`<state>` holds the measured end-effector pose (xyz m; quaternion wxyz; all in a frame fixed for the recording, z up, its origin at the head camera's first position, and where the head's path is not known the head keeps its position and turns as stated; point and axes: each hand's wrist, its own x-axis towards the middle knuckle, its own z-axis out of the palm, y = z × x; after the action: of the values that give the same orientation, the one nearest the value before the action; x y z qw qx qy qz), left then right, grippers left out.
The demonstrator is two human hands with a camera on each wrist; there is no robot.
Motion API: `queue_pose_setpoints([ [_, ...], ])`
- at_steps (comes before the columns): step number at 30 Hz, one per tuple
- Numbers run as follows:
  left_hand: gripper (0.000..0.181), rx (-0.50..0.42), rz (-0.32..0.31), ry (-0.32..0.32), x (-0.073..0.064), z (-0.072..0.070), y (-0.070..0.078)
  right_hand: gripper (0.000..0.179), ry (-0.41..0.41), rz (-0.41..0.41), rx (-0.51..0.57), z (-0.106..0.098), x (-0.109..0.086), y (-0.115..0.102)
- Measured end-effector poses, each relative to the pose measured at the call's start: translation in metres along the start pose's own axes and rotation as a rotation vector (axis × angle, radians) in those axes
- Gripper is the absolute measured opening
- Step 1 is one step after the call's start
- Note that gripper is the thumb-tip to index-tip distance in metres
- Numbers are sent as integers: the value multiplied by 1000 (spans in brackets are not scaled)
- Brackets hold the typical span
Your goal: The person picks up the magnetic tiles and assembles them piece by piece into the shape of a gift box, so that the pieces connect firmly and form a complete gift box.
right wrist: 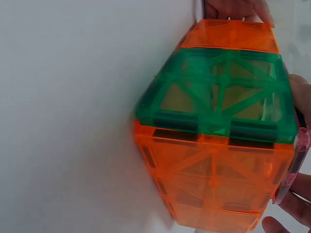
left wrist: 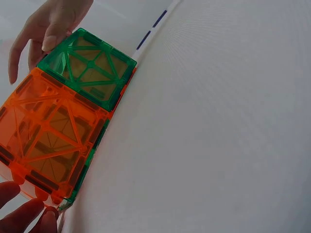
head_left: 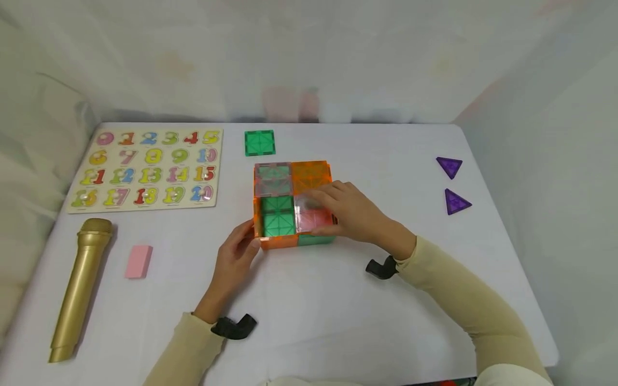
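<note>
A low box of translucent magnetic tiles (head_left: 279, 243) stands mid-table, its front wall one orange tile (left wrist: 48, 126) beside a green tile (left wrist: 92, 68). On top, a pale pink tile (head_left: 273, 179) and an orange tile (head_left: 310, 176) cover the back half. The front left quarter is uncovered, with green showing inside. My left hand (head_left: 234, 262) holds the box's front left corner, thumb at the front and fingers along the left side. Over the front right quarter, my right hand (head_left: 357, 214) grips a clear pink tile (head_left: 314, 220) between thumb and fingers; its far edge is hidden.
Behind the box lies a loose green square tile (head_left: 259, 143). Two purple triangle tiles (head_left: 449, 167) are at the right. On the left are a wooden number puzzle (head_left: 145, 169), a gold microphone (head_left: 81, 289) and a pink block (head_left: 138, 261). White cloth hangs around the table.
</note>
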<state>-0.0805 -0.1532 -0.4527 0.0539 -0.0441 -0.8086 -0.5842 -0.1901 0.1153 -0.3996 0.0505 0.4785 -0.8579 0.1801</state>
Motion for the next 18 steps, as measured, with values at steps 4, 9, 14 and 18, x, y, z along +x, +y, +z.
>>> queue_pose_setpoints([
  [4, 45, 33, -14, -7, 0, 0, 0, 76, 25, -25, 2, 4, -2, 1],
  [9, 45, 44, -15, -10, 0, -1, 1, 75, 35, -28, 24, 8, -3, 4],
  [14, 45, 28, -5, -6, 1, 0, 1, 77, 63, -31, 50, 14, -7, 7],
  [18, 45, 38, -9, -9, 1, 0, 2, 84, 101, -29, 84, 19, -14, 9],
])
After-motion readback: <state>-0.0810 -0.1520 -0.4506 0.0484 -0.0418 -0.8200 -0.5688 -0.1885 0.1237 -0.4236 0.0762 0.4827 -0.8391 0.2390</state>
